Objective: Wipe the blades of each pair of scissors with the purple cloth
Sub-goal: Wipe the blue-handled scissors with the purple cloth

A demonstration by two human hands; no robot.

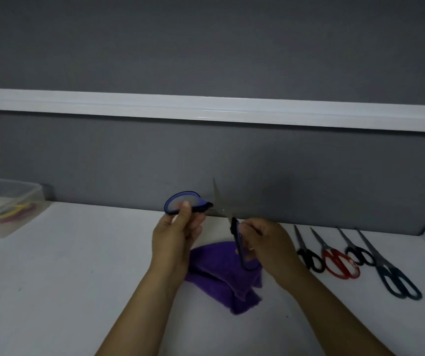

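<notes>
I hold a pair of blue-handled scissors above the white table, spread wide open. My left hand pinches one handle loop at the upper left. My right hand grips the other handle, which points down. One blade points up in front of the grey wall; the other is hard to make out. The crumpled purple cloth lies on the table below and between my hands, touched by neither.
Several other scissors lie in a row at the right: black-handled, red-handled, dark blue and a large dark pair. A clear plastic box with coloured items stands at the far left. A grey partition wall backs the table.
</notes>
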